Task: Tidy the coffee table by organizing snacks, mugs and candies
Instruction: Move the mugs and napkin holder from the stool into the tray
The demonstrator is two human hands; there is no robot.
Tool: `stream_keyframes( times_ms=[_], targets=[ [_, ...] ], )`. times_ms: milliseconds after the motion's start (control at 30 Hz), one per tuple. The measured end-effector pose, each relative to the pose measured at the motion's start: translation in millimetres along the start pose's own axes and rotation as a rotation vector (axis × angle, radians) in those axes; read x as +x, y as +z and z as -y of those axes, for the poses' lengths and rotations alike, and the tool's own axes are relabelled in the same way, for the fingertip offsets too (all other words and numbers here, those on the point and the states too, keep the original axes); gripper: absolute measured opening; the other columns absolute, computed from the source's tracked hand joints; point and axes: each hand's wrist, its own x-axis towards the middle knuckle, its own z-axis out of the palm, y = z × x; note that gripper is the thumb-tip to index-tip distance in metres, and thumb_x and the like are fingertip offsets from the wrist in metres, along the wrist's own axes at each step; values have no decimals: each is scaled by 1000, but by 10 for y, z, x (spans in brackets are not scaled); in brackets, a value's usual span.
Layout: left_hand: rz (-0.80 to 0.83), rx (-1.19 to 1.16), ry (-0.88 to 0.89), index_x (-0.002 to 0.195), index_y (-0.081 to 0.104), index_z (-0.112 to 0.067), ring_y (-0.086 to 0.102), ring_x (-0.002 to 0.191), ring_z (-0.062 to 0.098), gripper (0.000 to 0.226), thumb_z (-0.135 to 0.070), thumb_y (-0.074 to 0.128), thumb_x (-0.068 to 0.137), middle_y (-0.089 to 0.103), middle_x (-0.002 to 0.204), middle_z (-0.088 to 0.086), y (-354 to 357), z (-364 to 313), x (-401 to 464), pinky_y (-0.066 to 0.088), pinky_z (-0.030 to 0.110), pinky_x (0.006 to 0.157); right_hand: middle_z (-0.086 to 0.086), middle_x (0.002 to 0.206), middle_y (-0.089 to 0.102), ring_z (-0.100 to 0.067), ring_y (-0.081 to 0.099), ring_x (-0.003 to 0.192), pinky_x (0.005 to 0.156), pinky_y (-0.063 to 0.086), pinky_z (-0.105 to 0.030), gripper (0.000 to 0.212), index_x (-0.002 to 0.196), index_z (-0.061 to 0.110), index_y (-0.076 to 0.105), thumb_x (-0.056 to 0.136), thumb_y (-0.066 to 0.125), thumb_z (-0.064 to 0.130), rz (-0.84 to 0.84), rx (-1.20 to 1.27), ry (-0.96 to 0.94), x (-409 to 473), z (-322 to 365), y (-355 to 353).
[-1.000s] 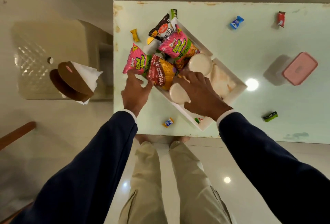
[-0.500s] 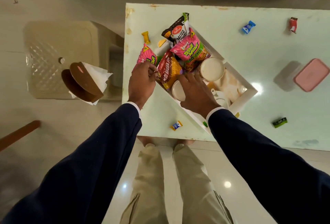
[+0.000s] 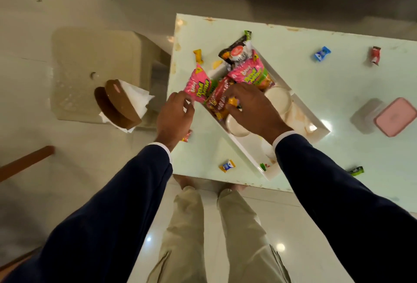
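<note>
A white tray (image 3: 316, 120) lies at an angle on the pale green coffee table (image 3: 338, 84). It holds a black snack packet (image 3: 237, 52), a pink packet (image 3: 248, 71), a red packet (image 3: 220, 98) and white mugs (image 3: 278, 99). My left hand (image 3: 174, 117) pinches the lower corner of a second pink packet (image 3: 197, 84) that leans over the tray's left rim. My right hand (image 3: 252, 106) grips the red packet, partly hiding another mug (image 3: 237, 128). Loose candies lie around: yellow (image 3: 198, 55), blue (image 3: 322, 53), red (image 3: 375, 55), blue-orange (image 3: 226, 166), green (image 3: 356, 171).
A pink-lidded box (image 3: 394, 116) stands at the table's right. To the left of the table, a beige plastic stool (image 3: 90, 56) carries a brown napkin holder (image 3: 121, 104). A small red candy (image 3: 187, 136) lies by my left wrist. The table's near edge is by my feet.
My right hand moved from the mugs up onto the red packet. My left hand slid back to the pink packet's lower corner.
</note>
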Motion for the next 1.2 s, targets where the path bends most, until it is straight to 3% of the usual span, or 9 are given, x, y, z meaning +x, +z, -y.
stream_keyframes(
  times_ms=[167, 233, 400, 600, 700, 867, 1033, 1100, 1200],
  targets=[
    [-139, -36, 16, 106, 66, -19, 62, 96, 16, 16, -14, 53, 99, 61, 112, 0, -500, 370, -246, 50, 20, 75, -5, 103, 72, -23, 67, 96, 86, 53, -42, 20, 108, 11, 69, 90, 61, 8, 98, 138, -22, 420, 607, 259],
    [-231, -33, -13, 111, 64, -19, 62, 98, 21, 16, -18, 54, 98, 57, 119, 3, -690, 589, -308, 55, 32, 78, -3, 103, 70, -20, 66, 94, 86, 54, -42, 18, 109, 13, 68, 93, 60, 13, 159, 192, -18, 562, 867, 450],
    [-464, -125, -459, 124, 54, -18, 50, 115, 26, 58, -39, 80, 76, 49, 129, 7, -1066, 1241, -251, 50, 51, 97, -5, 111, 66, -17, 63, 97, 89, 55, -39, 19, 111, 14, 66, 93, 63, 18, 234, 268, 58, 860, 1400, 1052],
    [-123, -451, -661, 145, 32, -15, 50, 126, 25, 103, -53, 89, 67, 37, 146, 7, -1068, 1594, 121, 51, 43, 102, -10, 135, 46, -29, 56, 119, 101, 54, -43, 56, 136, 12, 49, 87, 74, 18, 197, 453, 469, 1096, 1590, 1711],
    [-76, -596, -651, 145, 30, -16, 59, 118, 23, 95, -40, 87, 73, 47, 145, 8, -986, 1599, 238, 52, 32, 84, -12, 137, 48, -30, 55, 121, 96, 55, -42, 62, 134, 13, 42, 85, 77, 25, 123, 567, 704, 1147, 1555, 1916],
    [-107, -745, -609, 140, 41, -14, 62, 90, 8, 67, -25, 75, 83, 60, 116, -3, -1017, 1720, 143, 50, 7, 53, -4, 120, 66, -12, 63, 94, 60, 42, -20, 64, 133, 9, 54, 85, 78, 42, 177, 780, 817, 1153, 1654, 2119],
    [-209, -1019, -677, 136, 51, -17, 67, 110, 19, 58, -25, 70, 82, 66, 120, -5, -1195, 2152, -209, 65, 44, 80, 0, 116, 72, -4, 65, 80, 41, 47, -11, 55, 128, 11, 62, 82, 82, 32, 47, 982, 881, 1150, 1804, 2315],
    [-242, -1079, -706, 137, 50, -18, 66, 112, 19, 62, -29, 71, 80, 65, 124, -6, -1281, 2351, -369, 65, 43, 77, -1, 120, 71, -7, 66, 86, 48, 51, -15, 59, 129, 11, 61, 80, 85, 31, 6, 975, 877, 1151, 1844, 2395],
    [-229, -1047, -706, 134, 50, -15, 65, 115, 23, 61, -33, 70, 79, 63, 124, -4, -1362, 2561, -524, 65, 45, 75, -8, 125, 69, -23, 67, 108, 85, 60, -36, 69, 129, 8, 59, 72, 91, 30, -60, 925, 882, 1191, 1886, 2521]
  ],
)
